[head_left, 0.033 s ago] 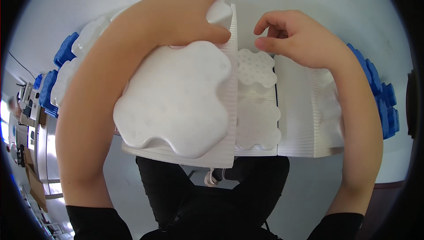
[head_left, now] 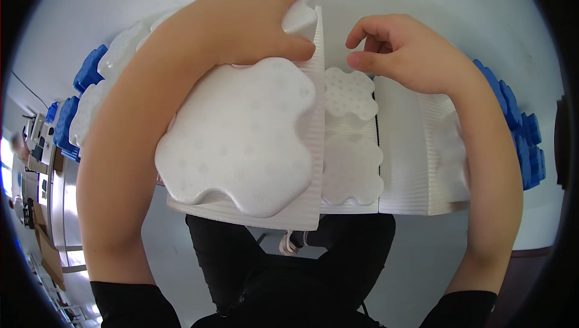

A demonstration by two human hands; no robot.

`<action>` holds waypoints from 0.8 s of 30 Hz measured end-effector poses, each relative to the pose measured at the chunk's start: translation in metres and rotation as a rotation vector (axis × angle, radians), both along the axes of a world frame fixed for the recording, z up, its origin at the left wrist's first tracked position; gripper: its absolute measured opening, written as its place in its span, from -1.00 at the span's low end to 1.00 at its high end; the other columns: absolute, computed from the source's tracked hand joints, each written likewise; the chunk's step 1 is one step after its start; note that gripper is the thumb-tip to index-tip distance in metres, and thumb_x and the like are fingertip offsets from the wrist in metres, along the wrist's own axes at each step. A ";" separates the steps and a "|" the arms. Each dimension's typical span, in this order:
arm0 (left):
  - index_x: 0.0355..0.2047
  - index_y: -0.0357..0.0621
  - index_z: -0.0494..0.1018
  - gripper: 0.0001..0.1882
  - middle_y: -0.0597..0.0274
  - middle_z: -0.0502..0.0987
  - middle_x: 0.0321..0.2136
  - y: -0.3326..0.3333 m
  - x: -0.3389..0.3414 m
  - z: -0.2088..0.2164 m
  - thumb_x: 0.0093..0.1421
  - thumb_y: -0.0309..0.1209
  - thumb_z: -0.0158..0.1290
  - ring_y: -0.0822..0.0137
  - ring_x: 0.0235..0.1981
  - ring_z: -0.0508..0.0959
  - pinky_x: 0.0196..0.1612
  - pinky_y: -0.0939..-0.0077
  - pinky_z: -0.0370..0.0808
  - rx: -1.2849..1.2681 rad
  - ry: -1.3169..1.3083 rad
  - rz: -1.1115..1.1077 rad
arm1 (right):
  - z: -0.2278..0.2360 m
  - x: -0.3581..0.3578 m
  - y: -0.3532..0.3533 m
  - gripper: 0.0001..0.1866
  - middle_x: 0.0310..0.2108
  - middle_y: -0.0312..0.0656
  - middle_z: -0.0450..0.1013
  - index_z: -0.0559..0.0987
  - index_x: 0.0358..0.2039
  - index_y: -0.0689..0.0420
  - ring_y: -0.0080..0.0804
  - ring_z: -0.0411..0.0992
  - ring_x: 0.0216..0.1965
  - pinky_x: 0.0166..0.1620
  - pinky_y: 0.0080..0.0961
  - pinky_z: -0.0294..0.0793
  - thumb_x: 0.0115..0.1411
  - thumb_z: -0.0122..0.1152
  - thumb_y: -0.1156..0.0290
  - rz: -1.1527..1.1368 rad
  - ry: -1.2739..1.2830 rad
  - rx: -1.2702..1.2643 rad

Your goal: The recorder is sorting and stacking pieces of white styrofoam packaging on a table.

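Note:
My left hand reaches over the far end of a white ribbed stack on the left. Its fingers and thumb are spread around a white wavy-edged block, gripping it, though the fingertips are partly hidden. Nearer me lies a large white wavy-edged block with faint dimples, just below that hand. My right hand hovers with curled fingers, a gap between thumb and forefinger and nothing in it. Just below it sits a smaller dimpled white block, with another white block in front.
A white ribbed panel stands right of the small blocks, with another white block partly behind my right forearm. Blue wavy-edged blocks are stacked at the right; more blue blocks and white blocks stand at the left.

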State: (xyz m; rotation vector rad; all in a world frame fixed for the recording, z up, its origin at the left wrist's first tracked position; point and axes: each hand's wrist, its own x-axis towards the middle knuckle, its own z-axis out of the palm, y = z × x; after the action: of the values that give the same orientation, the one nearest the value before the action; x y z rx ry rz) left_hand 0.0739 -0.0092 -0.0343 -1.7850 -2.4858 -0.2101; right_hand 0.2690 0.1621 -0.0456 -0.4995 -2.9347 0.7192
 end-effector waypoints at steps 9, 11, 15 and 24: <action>0.61 0.19 0.20 0.20 0.01 0.33 0.48 -0.005 -0.019 0.002 -0.06 0.05 0.43 -0.09 0.45 0.36 0.42 0.05 0.43 0.043 -0.049 -0.088 | 0.005 0.000 -0.002 -0.58 -0.36 -0.19 0.62 0.68 -0.07 0.20 -0.38 0.54 -0.32 -0.23 -0.35 0.52 0.37 0.37 0.06 -0.012 -0.038 -0.006; 0.61 0.22 0.19 0.24 0.01 0.31 0.50 -0.004 -0.026 0.001 -0.10 0.02 0.47 -0.09 0.46 0.36 0.42 0.05 0.43 0.013 -0.089 -0.092 | 0.004 0.000 0.000 -0.58 -0.36 -0.20 0.61 0.68 -0.07 0.20 -0.39 0.53 -0.33 -0.23 -0.35 0.51 0.37 0.37 0.06 -0.020 -0.050 -0.008; 0.62 0.28 0.18 0.28 -0.03 0.31 0.50 -0.005 -0.036 0.005 -0.14 0.02 0.52 -0.13 0.45 0.37 0.44 0.04 0.43 0.019 -0.120 -0.138 | 0.005 -0.001 -0.005 -0.64 -0.40 -0.27 0.56 0.66 -0.05 0.20 -0.46 0.46 -0.35 -0.23 -0.41 0.46 0.39 0.38 0.14 -0.025 -0.048 -0.007; 0.62 0.28 0.19 0.29 -0.04 0.33 0.47 -0.004 -0.036 0.004 -0.15 0.04 0.53 -0.13 0.43 0.38 0.43 0.04 0.43 0.022 -0.133 -0.154 | 0.005 0.001 -0.003 -0.63 -0.40 -0.26 0.56 0.67 -0.04 0.20 -0.45 0.46 -0.34 -0.21 -0.39 0.46 0.39 0.38 0.14 -0.035 -0.075 0.002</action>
State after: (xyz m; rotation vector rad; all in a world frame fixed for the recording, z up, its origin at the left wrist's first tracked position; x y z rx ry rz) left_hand 0.0380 -0.0135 -0.0307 -2.0176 -2.4207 -0.3755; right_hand 0.2695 0.1589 -0.0404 -0.5893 -2.9869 0.7091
